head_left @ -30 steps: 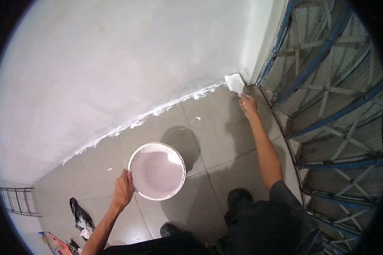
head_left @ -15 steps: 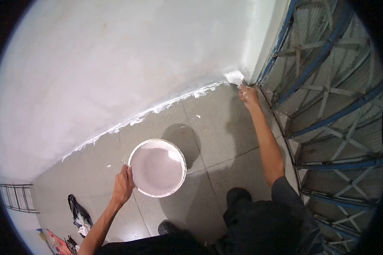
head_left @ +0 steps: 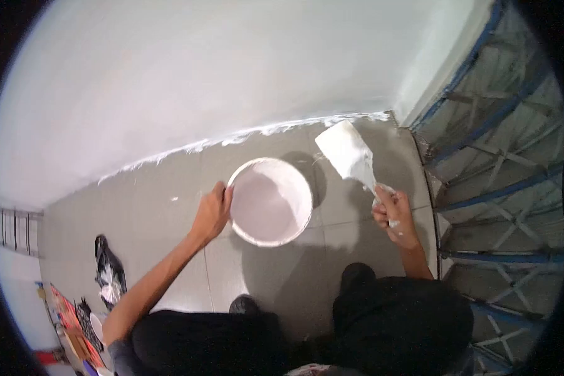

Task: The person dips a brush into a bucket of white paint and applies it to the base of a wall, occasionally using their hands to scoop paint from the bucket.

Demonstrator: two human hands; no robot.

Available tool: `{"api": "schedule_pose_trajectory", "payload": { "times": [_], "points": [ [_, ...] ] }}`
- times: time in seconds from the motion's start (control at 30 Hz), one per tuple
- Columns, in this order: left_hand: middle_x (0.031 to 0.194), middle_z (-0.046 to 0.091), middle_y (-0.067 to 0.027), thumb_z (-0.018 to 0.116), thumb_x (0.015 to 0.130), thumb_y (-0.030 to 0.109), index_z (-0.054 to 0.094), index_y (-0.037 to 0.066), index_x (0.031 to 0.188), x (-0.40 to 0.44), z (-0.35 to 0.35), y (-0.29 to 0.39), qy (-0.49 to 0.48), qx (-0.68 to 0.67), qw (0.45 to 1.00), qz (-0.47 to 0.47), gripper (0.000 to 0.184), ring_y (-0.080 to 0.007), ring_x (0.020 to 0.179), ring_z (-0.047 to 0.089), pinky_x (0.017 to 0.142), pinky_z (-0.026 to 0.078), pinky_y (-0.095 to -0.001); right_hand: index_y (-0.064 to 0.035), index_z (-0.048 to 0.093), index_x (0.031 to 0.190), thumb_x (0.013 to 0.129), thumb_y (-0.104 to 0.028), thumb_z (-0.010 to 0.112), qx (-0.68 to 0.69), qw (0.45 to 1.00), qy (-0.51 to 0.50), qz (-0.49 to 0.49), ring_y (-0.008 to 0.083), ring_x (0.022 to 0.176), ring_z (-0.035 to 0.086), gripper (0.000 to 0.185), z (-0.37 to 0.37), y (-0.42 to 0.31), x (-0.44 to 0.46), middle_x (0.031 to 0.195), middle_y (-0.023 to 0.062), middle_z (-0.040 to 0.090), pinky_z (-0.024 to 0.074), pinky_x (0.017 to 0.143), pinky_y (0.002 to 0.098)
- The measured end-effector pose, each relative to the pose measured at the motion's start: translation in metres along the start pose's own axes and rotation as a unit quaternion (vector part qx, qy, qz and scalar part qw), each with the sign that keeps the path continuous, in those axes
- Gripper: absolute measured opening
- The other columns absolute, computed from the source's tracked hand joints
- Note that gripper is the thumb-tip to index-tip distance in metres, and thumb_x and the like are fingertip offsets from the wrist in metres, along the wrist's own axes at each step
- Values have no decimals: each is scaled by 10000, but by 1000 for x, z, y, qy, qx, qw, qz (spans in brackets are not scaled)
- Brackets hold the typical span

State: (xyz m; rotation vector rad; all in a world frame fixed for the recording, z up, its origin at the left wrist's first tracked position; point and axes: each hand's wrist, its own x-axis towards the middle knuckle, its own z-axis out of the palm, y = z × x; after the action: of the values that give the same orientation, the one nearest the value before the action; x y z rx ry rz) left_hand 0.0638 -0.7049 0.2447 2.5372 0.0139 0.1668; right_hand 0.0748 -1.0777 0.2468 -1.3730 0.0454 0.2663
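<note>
Head view: in the right hand (head_left: 395,215), gripped a white-coated brush (head_left: 346,150) by its handle; in the left hand (head_left: 213,211), held a bucket (head_left: 294,188) by its left rim. Had just drawn the brush off the foot of the wall (head_left: 200,75) at far right to a spot near the bucket's right side, apart from it, seemingly breaking off work along the white-streaked floor edge (head_left: 276,128). Beyond, saw a black bag (head_left: 104,254) at near left and a folding gate (head_left: 517,203) at right.
</note>
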Motion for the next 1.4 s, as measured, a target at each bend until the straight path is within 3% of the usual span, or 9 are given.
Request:
{"api": "schedule_pose_trajectory", "payload": {
  "times": [0.1, 0.3, 0.6, 0.7, 0.77, 0.9, 1.0, 1.1, 1.4],
  "points": [
    [723, 529, -309, 422, 945, 276, 467, -16, 838, 12, 10, -34, 32, 1, 999, 31, 314, -489, 688, 513, 561, 390, -506, -67, 531, 810, 921, -311, 532, 23, 992, -99, 82, -3, 466, 350, 268, 13, 5, -14, 592, -58, 424, 218, 372, 176],
    [693, 586, -230, 384, 949, 396, 498, -4, 900, 1, 0, -83, -52, -173, 964, -197, 419, -378, 647, 602, 582, 453, -440, -56, 497, 823, 943, -363, 472, -130, 959, -179, 179, 3, 482, 369, 331, 66, -20, 5, 625, -43, 428, 246, 392, 163],
    [777, 571, -159, 328, 965, 416, 441, -53, 967, -20, -26, -73, -155, -102, 967, -172, 483, -201, 647, 611, 554, 498, -302, -62, 498, 813, 947, -342, 459, -148, 929, -244, 236, 21, 552, 462, 313, 136, -28, 20, 646, -4, 477, 317, 408, 184],
    [829, 569, -153, 319, 969, 395, 405, -67, 1024, -39, -18, -83, -179, -162, 957, -158, 473, -193, 651, 615, 572, 511, -301, -28, 561, 817, 916, -278, 512, -487, 817, -307, 46, 131, 602, 580, 273, 155, -49, 41, 644, 88, 565, 415, 450, 279],
    [894, 565, -160, 337, 966, 340, 392, -69, 1057, -45, -15, -84, -217, -256, 916, -219, 422, -185, 673, 623, 594, 517, -295, -6, 593, 815, 874, -220, 546, -629, 651, -401, -139, 228, 652, 617, 227, 174, -76, 58, 684, 155, 600, 459, 521, 347],
    [906, 556, -158, 365, 954, 278, 384, -83, 1087, -29, -36, -77, -279, -237, 908, -205, 385, -188, 712, 629, 613, 517, -288, 34, 563, 816, 838, -127, 543, -665, 424, -492, -369, 367, 594, 578, 164, 199, -77, 90, 677, 194, 577, 479, 549, 418],
    [918, 554, -157, 379, 944, 247, 372, -96, 1108, -14, -41, -78, -320, -231, 899, -190, 380, -193, 744, 628, 633, 517, -282, 7, 571, 757, 785, -63, 554, -724, 436, -456, -280, 339, 608, 598, 77, 222, -42, 91, 614, 148, 567, 489, 546, 396],
    [880, 554, -139, 399, 935, 219, 394, -86, 1064, -19, -37, -77, -263, -285, 904, -179, 331, -181, 748, 612, 652, 510, -271, -15, 560, 694, 720, -34, 568, -728, 333, -449, -396, 287, 601, 612, 33, 214, 11, 112, 584, 120, 561, 495, 529, 363],
    [707, 479, -59, 502, 876, 129, 394, 8, 887, -42, 7, -48, -81, -313, 944, -70, 163, -115, 618, 508, 559, 448, -275, -29, 612, 628, 666, -60, 602, -710, 323, -364, -509, 213, 591, 603, 51, 195, 42, 102, 632, 93, 579, 501, 496, 308]
  ]
}}
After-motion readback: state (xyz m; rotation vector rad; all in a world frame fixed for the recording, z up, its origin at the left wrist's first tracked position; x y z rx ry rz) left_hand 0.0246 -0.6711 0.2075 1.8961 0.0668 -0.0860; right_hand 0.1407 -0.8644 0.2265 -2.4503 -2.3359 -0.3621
